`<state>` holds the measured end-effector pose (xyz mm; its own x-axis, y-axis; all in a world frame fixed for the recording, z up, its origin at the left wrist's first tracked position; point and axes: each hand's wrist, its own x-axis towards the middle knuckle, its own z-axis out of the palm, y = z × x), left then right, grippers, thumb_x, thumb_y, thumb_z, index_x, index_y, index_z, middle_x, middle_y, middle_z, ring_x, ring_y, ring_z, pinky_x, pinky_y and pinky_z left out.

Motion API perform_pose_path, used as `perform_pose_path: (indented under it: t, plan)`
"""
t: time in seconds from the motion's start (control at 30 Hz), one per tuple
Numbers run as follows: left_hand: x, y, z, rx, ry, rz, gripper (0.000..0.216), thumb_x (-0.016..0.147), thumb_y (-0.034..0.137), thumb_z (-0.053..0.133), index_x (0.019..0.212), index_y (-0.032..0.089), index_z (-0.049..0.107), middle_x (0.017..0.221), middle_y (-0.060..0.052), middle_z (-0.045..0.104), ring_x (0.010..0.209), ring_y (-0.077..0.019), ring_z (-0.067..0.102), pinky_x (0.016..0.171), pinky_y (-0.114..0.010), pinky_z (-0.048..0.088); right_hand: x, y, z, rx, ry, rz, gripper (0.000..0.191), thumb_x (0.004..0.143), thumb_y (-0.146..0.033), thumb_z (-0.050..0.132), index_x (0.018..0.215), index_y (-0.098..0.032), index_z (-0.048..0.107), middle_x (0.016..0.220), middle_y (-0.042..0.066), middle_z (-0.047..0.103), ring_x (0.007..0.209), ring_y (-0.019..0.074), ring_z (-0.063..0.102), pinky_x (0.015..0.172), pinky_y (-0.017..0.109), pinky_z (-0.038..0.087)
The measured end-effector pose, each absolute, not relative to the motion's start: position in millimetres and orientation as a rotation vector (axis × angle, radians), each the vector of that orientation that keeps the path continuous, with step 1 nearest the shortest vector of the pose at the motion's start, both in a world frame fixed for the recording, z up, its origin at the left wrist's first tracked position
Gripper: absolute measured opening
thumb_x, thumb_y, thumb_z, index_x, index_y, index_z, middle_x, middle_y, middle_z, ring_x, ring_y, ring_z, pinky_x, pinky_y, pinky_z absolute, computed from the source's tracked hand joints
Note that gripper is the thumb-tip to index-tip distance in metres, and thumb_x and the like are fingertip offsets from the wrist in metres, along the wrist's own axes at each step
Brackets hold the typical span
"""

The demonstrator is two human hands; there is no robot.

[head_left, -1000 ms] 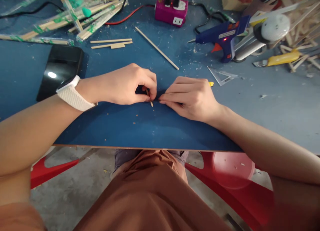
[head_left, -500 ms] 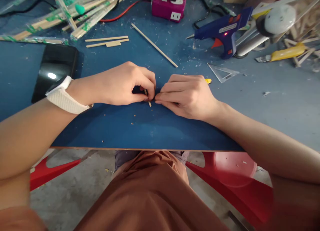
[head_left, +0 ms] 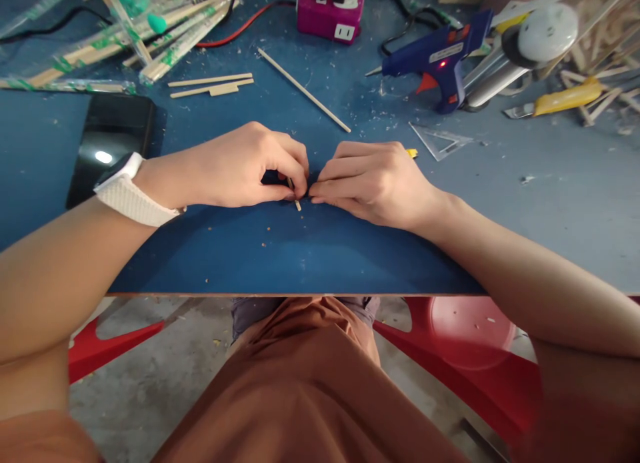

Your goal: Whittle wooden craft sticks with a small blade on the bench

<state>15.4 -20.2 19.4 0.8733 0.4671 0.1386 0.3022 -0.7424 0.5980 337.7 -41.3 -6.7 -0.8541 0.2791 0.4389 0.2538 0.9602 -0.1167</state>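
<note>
My left hand (head_left: 265, 166) is closed, pinching a short thin wooden stick (head_left: 298, 205) against the blue tabletop. Only the near end of that stick and a sliver between the fingers show. Just to its right, my right hand (head_left: 373, 183) is closed too, its fingertips pressed together close beside the left fingers. A small yellow end (head_left: 411, 153) pokes out behind the right knuckles; the rest of that yellow-ended tool is hidden by the hand. Beyond the hands lies a long wooden stick (head_left: 305, 89), with shorter stick pieces (head_left: 213, 89) to its left.
A black phone-like slab (head_left: 117, 129) lies by my left wrist. Bundled sticks (head_left: 185, 39) and a purple power adapter (head_left: 330, 16) are at the back. To the right are a blue glue gun (head_left: 440, 59), a clear set square (head_left: 440, 143) and a yellow cutter (head_left: 565, 101).
My right hand has shifted slightly up, the yellow end moving with it. The left hand keeps its pinch on the stick. The whole view has shifted a little.
</note>
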Motion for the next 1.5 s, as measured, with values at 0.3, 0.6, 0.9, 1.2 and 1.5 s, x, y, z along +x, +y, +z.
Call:
perform_pose_path:
  t: [0.3,0.6,0.9,1.2,1.5]
  plan:
    - [16,-18,18,2.466,0.532,0.399,0.035,0.127,0.048,0.069,0.109,0.037,0.098,0.120,0.000,0.095,0.108,-0.0234,0.090,0.107,-0.039,0.072,336,-40,-8,-0.337,-2.641,0.078,0.027,0.135,-0.030,0.065,0.134,-0.022,0.090,0.120,0.004,0.092,0.105,0.0216,0.077,0.084,0.039,0.059]
    - [17,-18,17,2.439,0.562,0.372,0.032,0.124,0.049,0.072,0.110,0.038,0.098,0.123,0.001,0.095,0.107,-0.0238,0.089,0.108,-0.040,0.069,343,-42,-2,-0.363,-2.679,0.094,0.026,0.135,-0.029,0.065,0.132,-0.023,0.090,0.119,0.004,0.092,0.101,0.0217,0.075,0.085,0.040,0.059]
    - [18,-18,15,2.417,0.566,0.379,0.031,0.122,0.049,0.072,0.110,0.039,0.098,0.123,0.000,0.095,0.104,-0.0250,0.088,0.104,-0.042,0.067,345,-38,1,-0.341,-2.722,0.117,0.027,0.135,-0.030,0.064,0.133,-0.024,0.090,0.120,0.004,0.093,0.101,0.0210,0.077,0.086,0.038,0.060]
    - [18,-18,11,2.416,0.568,0.395,0.030,0.121,0.047,0.073,0.111,0.039,0.100,0.124,-0.002,0.095,0.110,-0.0268,0.089,0.111,-0.043,0.068,342,-39,3,-0.302,-2.762,0.031,0.030,0.136,-0.032,0.062,0.139,-0.024,0.091,0.126,0.006,0.094,0.107,0.0224,0.079,0.089,0.039,0.062]
    - [17,-25,16,2.481,0.550,0.357,0.034,0.123,0.044,0.064,0.108,0.033,0.093,0.124,-0.007,0.093,0.115,-0.0295,0.086,0.112,-0.046,0.064,378,-29,9,-0.399,-2.751,0.052,0.043,0.134,-0.033,0.064,0.174,-0.029,0.081,0.137,0.008,0.096,0.120,0.0268,0.089,0.101,0.044,0.071]
